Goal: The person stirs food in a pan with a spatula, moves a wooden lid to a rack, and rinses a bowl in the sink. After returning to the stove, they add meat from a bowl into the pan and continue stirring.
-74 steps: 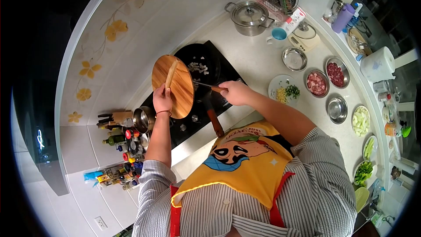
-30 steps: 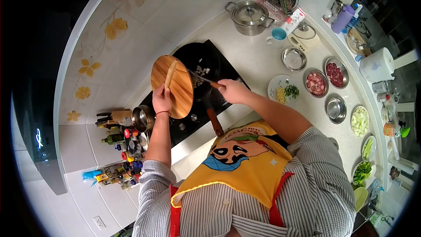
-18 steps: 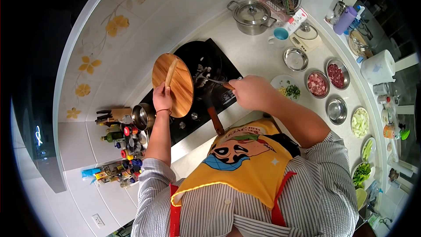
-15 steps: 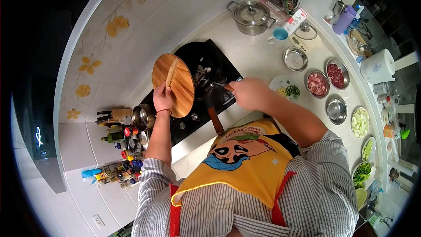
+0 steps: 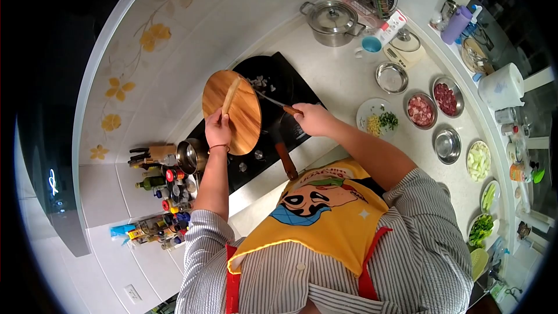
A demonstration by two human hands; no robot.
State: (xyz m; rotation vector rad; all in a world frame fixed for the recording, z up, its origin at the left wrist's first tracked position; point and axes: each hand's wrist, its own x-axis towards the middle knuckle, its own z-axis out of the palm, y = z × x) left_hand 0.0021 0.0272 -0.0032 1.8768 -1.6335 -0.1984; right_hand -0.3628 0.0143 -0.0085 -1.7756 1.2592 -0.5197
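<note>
My left hand is closed round the handle of a round wooden lid, tilted over the left side of a black wok. In my right hand is a spatula, gripped by its wooden handle; its shaft reaches into the wok, and the lid's edge hides its far end. Pale and greyish pieces of food lie in the wok. The wok's wooden handle points toward my apron, with neither hand on it. Beneath the wok is a black stove.
A steel pot with lid stands beyond the stove. Right of my right hand are a plate of chopped garnish, bowls of raw meat and an empty steel bowl. Bottles and a small saucepan crowd the left.
My right hand has moved left and slightly up with the spatula, whose far end went behind the lid. The food in the wok has shifted. The lid has barely moved.
</note>
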